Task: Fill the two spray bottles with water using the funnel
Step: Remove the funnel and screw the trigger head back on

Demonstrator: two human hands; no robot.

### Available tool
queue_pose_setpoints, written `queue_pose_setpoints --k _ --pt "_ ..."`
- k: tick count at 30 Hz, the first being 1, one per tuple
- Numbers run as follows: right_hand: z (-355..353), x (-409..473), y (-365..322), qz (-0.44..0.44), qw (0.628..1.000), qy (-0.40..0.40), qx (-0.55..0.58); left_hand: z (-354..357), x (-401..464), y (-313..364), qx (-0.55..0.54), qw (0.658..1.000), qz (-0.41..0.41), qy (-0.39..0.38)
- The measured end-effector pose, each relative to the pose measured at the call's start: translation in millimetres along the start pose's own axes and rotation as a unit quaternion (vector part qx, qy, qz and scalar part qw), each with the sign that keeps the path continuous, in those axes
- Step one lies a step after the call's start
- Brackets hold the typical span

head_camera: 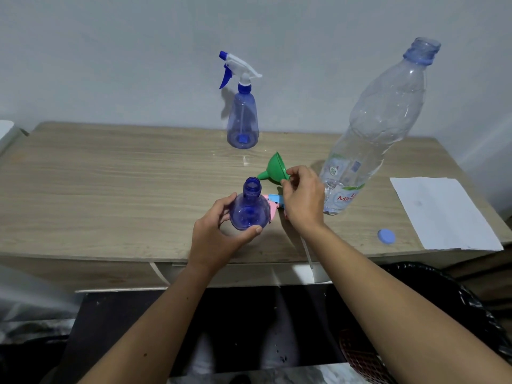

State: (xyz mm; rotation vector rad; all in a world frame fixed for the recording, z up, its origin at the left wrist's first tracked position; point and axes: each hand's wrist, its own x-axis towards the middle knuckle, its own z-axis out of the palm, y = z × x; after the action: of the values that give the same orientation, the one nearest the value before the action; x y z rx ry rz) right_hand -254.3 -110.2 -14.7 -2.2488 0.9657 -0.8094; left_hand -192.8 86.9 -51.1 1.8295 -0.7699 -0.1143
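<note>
Near the front edge of the wooden table (110,173), the left hand (219,234) grips an open blue spray bottle (249,209), its fingers curled round the left side of the body and the thumb pressed against the near side. This bottle stands upright with its neck uncapped. Just to the right and a little farther back, the right hand (302,200) pinches the rim of the green funnel (274,169) between thumb and fingertips; the funnel is tilted, its spout pointing left and down toward the bottle's mouth but not yet in it. Between the two hands, partly hidden behind the bottle, lies a pink and light-blue spray head (273,203) on the table. Far back, near the wall, a second spray bottle (242,120) stands upright with its white and blue trigger head fitted. To the right of the hands stands a large clear water bottle (371,128), uncapped, with water visible only in its lower part. Its blue cap (386,236) lies on the table near the front right, beside a white sheet of paper (440,212).
</note>
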Motion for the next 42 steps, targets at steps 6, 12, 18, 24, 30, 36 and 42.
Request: queue_pose_setpoints --k 6,12,18,24,30,36,42 --pt "-17.3 -8.8 1.4 -0.027 0.999 0.01 0.025 0.2 -0.9 -0.2 0.001 1.0 0.001 0.003" --pt "-32.9 -32.1 10.0 -0.012 1.0 -0.018 -0.009 0.7 -1.7 -0.6 -0.004 1.0 -0.009 -0.001" --pt "-28.0 -48.5 16.5 0.084 0.99 -0.092 -0.067 1.6 -2.4 0.2 -0.021 0.999 -0.039 -0.001" --pt "-37.5 -49.6 6.5 0.128 0.986 -0.103 -0.018 3.3 -2.6 4.0 -0.034 0.998 -0.057 0.003" --pt "-45.0 -43.5 -8.3 0.109 0.992 -0.061 0.022 3.5 -1.7 5.0 -0.033 0.997 -0.074 0.003" --pt "-56.7 -26.7 -30.6 0.063 0.992 -0.063 0.089 3.3 -2.4 6.2 -0.041 0.995 -0.088 0.005" --pt "-71.4 -13.8 -62.2 0.065 0.96 -0.064 0.265 2.8 -3.5 5.7 -0.038 0.996 -0.083 0.01"
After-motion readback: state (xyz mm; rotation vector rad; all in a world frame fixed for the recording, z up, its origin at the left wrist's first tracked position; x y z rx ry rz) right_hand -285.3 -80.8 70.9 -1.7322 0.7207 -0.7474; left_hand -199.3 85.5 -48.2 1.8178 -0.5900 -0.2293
